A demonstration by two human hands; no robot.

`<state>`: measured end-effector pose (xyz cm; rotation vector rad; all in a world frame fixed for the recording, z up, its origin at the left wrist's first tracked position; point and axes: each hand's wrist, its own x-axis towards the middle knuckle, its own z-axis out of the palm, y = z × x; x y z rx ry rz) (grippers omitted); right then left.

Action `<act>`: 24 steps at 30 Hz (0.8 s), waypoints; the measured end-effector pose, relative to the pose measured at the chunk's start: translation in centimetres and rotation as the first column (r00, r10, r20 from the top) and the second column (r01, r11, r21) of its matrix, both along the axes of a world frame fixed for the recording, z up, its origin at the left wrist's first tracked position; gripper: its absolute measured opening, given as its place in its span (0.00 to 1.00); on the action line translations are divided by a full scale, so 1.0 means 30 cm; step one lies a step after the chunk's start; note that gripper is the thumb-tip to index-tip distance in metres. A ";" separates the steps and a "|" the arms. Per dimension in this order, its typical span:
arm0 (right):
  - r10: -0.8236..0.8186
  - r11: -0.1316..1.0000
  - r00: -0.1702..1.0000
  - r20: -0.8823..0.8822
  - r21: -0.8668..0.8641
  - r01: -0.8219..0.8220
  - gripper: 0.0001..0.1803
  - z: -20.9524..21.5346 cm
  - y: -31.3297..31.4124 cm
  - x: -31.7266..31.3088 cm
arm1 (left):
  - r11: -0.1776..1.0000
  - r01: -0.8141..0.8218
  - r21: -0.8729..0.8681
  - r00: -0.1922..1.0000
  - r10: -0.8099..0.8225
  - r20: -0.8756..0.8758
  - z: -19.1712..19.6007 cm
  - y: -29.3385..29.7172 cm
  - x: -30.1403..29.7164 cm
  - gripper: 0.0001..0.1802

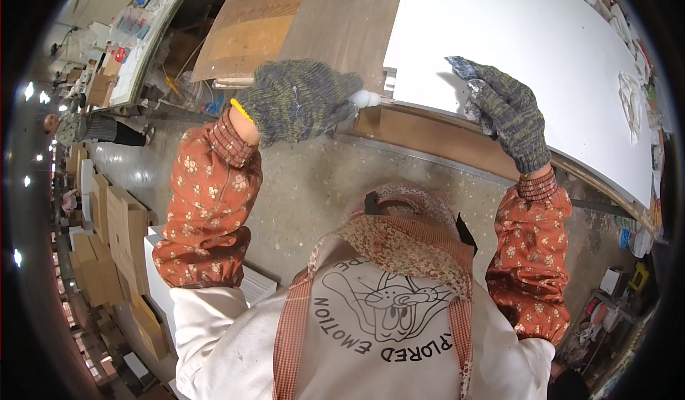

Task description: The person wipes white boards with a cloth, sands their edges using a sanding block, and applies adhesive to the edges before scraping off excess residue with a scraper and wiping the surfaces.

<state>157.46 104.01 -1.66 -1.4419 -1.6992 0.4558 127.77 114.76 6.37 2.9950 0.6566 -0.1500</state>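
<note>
My left hand [300, 100], in a grey knitted glove, is closed around a small white bottle-like object [365, 99] whose tip touches the near corner of a large white panel [514, 50]. My right hand [508, 111], also gloved, rests on the panel's near edge with a crumpled clear wrapper [477, 93] under its fingers. The panel lies on a brown wooden workbench [428, 132]. Orange flowered sleeve covers and a white apron fill the lower part of the view.
Brown boards [285, 22] lie on the bench to the left of the panel. Stacks of cardboard boxes [114, 243] stand on the speckled floor at left. Another person [85, 127] is far left. Small items clutter the lower right [628, 279].
</note>
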 end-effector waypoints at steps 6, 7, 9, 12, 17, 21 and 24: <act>0.051 0.992 0.992 -0.116 -0.113 -0.064 0.21 0.038 -0.018 -0.022 | 0.998 0.028 0.048 1.000 -0.029 0.012 -0.026 0.023 -0.019 0.16; 0.043 0.991 0.991 -0.128 -0.122 -0.059 0.21 0.040 -0.017 -0.024 | 0.997 0.029 0.074 0.999 -0.030 0.018 -0.023 0.019 -0.017 0.17; 0.030 0.996 0.999 -0.044 -0.079 -0.034 0.21 0.003 -0.009 -0.003 | 0.995 0.035 0.098 0.999 -0.038 0.029 -0.029 0.025 -0.009 0.18; 0.006 1.000 0.992 0.129 0.018 -0.009 0.21 -0.054 -0.003 0.030 | 0.990 0.061 0.130 0.998 -0.065 0.025 -0.013 0.023 0.002 0.20; -0.129 0.938 0.893 -0.432 -0.346 -0.032 0.22 0.030 -0.008 -0.005 | 0.984 0.115 0.138 0.992 -0.122 0.042 0.000 0.020 0.010 0.19; -0.032 0.972 0.989 -0.145 -0.234 -0.003 0.20 0.001 -0.004 0.004 | 0.989 0.078 0.125 0.996 -0.072 -0.055 0.043 -0.005 0.005 0.17; 0.003 1.000 0.997 0.076 0.024 -0.005 0.18 -0.057 -0.016 0.045 | 0.973 0.178 0.150 0.984 -0.174 -0.037 -0.016 0.064 0.039 0.17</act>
